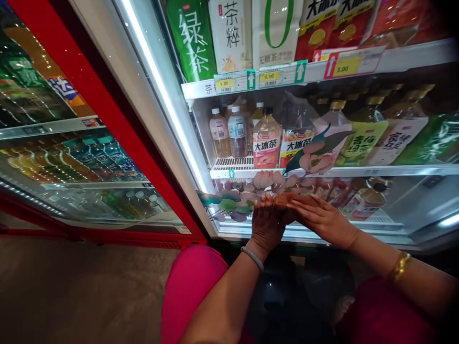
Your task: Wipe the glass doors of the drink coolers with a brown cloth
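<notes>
My left hand [267, 222] is closed, its fingertips on the lower part of a see-through sheet with printed flowers and leaves [310, 155]. Beside it, my right hand [322, 220] has its fingers pressed together over a reddish-brown piece [287, 199] lying between both hands. What that piece is cannot be made out. Behind the sheet are the lit fridge shelves, with a pink-labelled bottle [267, 143] on the middle shelf, left of the large flower print. Both thumbs are mostly hidden.
A white shelf edge with price tags [274, 76] runs above the hands. Smaller bottles [237, 134] stand at the middle shelf's left. A red frame [118, 129] separates a second fridge on the left. My pink-clothed knee [193, 282] is near the fridge base.
</notes>
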Demonstrator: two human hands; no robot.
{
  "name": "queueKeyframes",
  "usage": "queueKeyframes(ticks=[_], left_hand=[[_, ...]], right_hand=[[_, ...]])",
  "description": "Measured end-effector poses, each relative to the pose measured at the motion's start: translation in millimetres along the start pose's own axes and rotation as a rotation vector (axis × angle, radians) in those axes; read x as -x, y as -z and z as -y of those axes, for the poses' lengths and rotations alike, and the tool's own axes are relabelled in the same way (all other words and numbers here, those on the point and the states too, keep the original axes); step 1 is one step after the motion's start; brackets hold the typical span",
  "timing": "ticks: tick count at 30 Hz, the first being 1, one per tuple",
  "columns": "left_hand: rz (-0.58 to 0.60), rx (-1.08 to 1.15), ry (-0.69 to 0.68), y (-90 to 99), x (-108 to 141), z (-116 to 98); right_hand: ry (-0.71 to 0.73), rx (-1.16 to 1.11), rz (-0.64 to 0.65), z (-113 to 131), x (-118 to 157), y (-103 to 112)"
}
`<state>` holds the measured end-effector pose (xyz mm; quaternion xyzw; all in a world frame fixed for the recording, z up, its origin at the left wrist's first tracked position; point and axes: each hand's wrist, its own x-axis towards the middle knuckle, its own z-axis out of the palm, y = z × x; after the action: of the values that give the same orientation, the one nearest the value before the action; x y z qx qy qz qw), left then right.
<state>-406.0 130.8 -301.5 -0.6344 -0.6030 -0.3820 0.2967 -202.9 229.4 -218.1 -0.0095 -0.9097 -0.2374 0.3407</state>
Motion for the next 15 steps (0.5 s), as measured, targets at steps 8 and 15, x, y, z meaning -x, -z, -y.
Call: queueKeyframes(ticks=[8,15], left_hand=[[-0.054,0.044,-0.054,-16.4,-31,-46],[-0.122,0.07,-0.052,-21.3,-58,-66]], right_hand=[[-0.354,-0.06,-0.165,-7,18,18],[-0.67,-0.386,-0.097,9,20,12]])
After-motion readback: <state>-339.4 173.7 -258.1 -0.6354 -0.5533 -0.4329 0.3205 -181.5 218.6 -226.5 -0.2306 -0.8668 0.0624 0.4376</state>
